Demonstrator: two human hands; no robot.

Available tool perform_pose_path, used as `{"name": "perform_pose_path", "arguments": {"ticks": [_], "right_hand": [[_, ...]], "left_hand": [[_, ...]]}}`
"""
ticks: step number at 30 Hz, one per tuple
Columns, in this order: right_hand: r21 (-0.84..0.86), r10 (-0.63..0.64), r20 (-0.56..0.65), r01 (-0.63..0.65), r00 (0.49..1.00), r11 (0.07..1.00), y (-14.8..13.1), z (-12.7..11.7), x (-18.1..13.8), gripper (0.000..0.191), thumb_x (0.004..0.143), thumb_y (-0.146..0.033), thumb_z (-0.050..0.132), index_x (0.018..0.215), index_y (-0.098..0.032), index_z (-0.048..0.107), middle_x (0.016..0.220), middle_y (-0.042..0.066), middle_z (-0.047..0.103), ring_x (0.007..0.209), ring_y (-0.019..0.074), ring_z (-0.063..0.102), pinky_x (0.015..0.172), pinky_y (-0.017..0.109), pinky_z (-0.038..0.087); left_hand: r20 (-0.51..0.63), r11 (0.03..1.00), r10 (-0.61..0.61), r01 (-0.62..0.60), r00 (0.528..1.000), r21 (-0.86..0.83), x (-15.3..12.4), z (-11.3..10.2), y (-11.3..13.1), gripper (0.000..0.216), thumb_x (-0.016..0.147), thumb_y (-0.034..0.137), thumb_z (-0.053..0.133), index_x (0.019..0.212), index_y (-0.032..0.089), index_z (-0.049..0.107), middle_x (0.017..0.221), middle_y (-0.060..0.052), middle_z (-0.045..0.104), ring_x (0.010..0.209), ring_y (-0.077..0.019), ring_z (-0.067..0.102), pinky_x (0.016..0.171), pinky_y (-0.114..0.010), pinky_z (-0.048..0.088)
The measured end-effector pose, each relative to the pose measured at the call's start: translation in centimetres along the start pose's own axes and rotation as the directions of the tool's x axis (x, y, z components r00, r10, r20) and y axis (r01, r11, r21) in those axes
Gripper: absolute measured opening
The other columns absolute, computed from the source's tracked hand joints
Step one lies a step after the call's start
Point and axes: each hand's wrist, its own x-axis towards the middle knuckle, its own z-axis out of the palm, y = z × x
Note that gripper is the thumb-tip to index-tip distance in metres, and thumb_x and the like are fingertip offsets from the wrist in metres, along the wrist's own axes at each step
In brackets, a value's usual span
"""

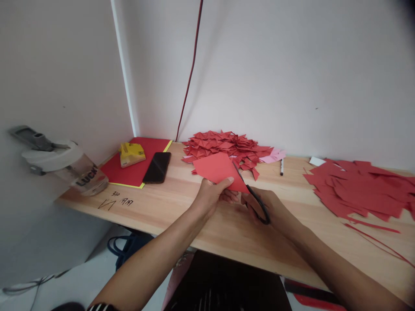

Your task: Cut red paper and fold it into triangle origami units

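Observation:
Between thumb and fingers, my left hand [217, 190] grips a sheet of red paper [215, 167], raised above the wooden table. My right hand [264, 203] has its fingers through the handles of black-handled scissors [257, 199]. Their blades lie along the right edge of the red paper; whether they are cutting through it I cannot tell. Just behind the sheet rises a pile of folded red paper pieces [223, 142]. Over to the right lies a heap of flat red paper pieces [369, 185].
On the left of the wooden table [175, 203] are a clear bottle [87, 175], a yellow packet [132, 154], a phone [157, 167] and red and yellow sheets [113, 172]. A marker [282, 166] lies near the wall. Thin red strips [376, 239] lie at the right. A cable [191, 69] hangs behind.

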Motion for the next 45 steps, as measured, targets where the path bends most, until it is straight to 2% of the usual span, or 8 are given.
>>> {"name": "perform_pose_path", "arguments": {"ticks": [9, 20, 23, 27, 30, 35, 39, 45], "right_hand": [[-0.048, 0.019, -0.018, -0.02, 1.0, 0.999, 0.5, 0.2, 0.2, 0.03, 0.092, -0.037, 0.041, 0.074, -0.02, 0.057, 0.041, -0.003, 0.053, 0.037, 0.0122, 0.049, 0.042, 0.023, 0.035], [0.169, 0.087, -0.079, -0.072, 0.993, 0.983, -0.6, -0.5, 0.7, 0.053, 0.09, -0.065, 0.038, 0.07, -0.019, 0.056, 0.04, 0.0, 0.052, 0.038, 0.0138, 0.047, 0.042, 0.026, 0.034], [0.316, 0.076, -0.126, -0.033, 0.989, 0.948, 0.3, -1.5, 1.5, 0.055, 0.084, -0.072, 0.042, 0.074, -0.019, 0.054, 0.053, 0.002, 0.061, 0.037, 0.0118, 0.046, 0.04, 0.026, 0.033], [0.296, 0.013, -0.266, 0.069, 0.964, 0.953, 0.8, -2.5, 1.9, 0.049, 0.08, -0.068, 0.055, 0.076, -0.019, 0.055, 0.056, 0.002, 0.06, 0.049, 0.0136, 0.052, 0.049, 0.027, 0.04], [0.303, -0.032, -0.261, 0.114, 0.965, 0.946, 0.2, -2.6, 1.8, 0.041, 0.075, -0.058, 0.067, 0.078, -0.02, 0.052, 0.062, 0.0, 0.059, 0.058, 0.0142, 0.055, 0.056, 0.027, 0.043], [0.233, -0.001, -0.273, 0.067, 0.962, 0.97, -0.8, -2.3, 1.3, 0.04, 0.071, -0.05, 0.073, 0.08, -0.02, 0.048, 0.064, -0.004, 0.052, 0.056, 0.0118, 0.047, 0.051, 0.025, 0.038], [0.171, 0.014, -0.344, 0.048, 0.939, 0.984, -0.9, -2.4, 1.3, 0.04, 0.067, -0.049, 0.074, 0.08, -0.02, 0.049, 0.066, -0.003, 0.051, 0.058, 0.0116, 0.046, 0.052, 0.025, 0.039], [0.15, 0.028, -0.366, 0.029, 0.93, 0.988, -1.2, -2.2, 1.3, 0.038, 0.065, -0.047, 0.074, 0.079, -0.021, 0.049, 0.068, -0.002, 0.053, 0.058, 0.012, 0.047, 0.052, 0.026, 0.04]], "left_hand": [[-0.012, 1.0, -0.012, 0.012, 1.0, -0.003, 0.0, 0.1, 0.1, 0.033, 0.066, 0.039, 0.074, 0.062, 0.008, 0.064, 0.054, -0.007, 0.064, 0.042, -0.0119, 0.057, 0.042, -0.021, 0.043], [-0.007, 0.999, 0.034, -0.034, 0.999, 0.001, -0.1, -0.1, 0.2, 0.03, 0.068, 0.037, 0.073, 0.06, 0.01, 0.063, 0.05, -0.005, 0.061, 0.039, -0.0111, 0.055, 0.041, -0.021, 0.041], [0.087, 0.999, 0.03, -0.032, 0.996, 0.024, -0.3, -0.3, 0.2, 0.027, 0.07, 0.035, 0.072, 0.063, 0.011, 0.062, 0.05, -0.004, 0.06, 0.039, -0.0112, 0.054, 0.04, -0.021, 0.041], [0.234, 0.994, -0.035, 0.008, 0.972, 0.113, -0.6, -0.1, 0.1, 0.024, 0.071, 0.032, 0.072, 0.073, 0.01, 0.064, 0.054, -0.004, 0.061, 0.039, -0.0108, 0.052, 0.041, -0.022, 0.041], [0.255, 0.972, -0.083, 0.023, 0.963, 0.232, -0.6, 0.0, -0.1, 0.026, 0.069, 0.033, 0.074, 0.075, 0.009, 0.065, 0.054, -0.004, 0.06, 0.039, -0.0106, 0.051, 0.04, -0.022, 0.039], [0.212, 0.949, -0.088, 0.017, 0.973, 0.316, -0.4, 0.3, -0.6, 0.03, 0.068, 0.035, 0.076, 0.084, 0.011, 0.067, 0.06, -0.003, 0.064, 0.044, -0.0109, 0.053, 0.044, -0.022, 0.042], [0.123, 0.988, 0.01, -0.029, 0.992, 0.152, -0.2, 0.3, -0.7, 0.038, 0.068, 0.04, 0.077, 0.091, 0.01, 0.07, 0.086, -0.01, 0.071, 0.069, -0.0149, 0.063, 0.065, -0.025, 0.049], [-0.004, 0.995, 0.095, -0.095, 0.995, 0.035, 0.1, -0.4, 0.1, 0.037, 0.07, 0.046, 0.074, 0.071, 0.01, 0.069, 0.072, -0.008, 0.07, 0.063, -0.0131, 0.061, 0.066, -0.025, 0.048]]}}
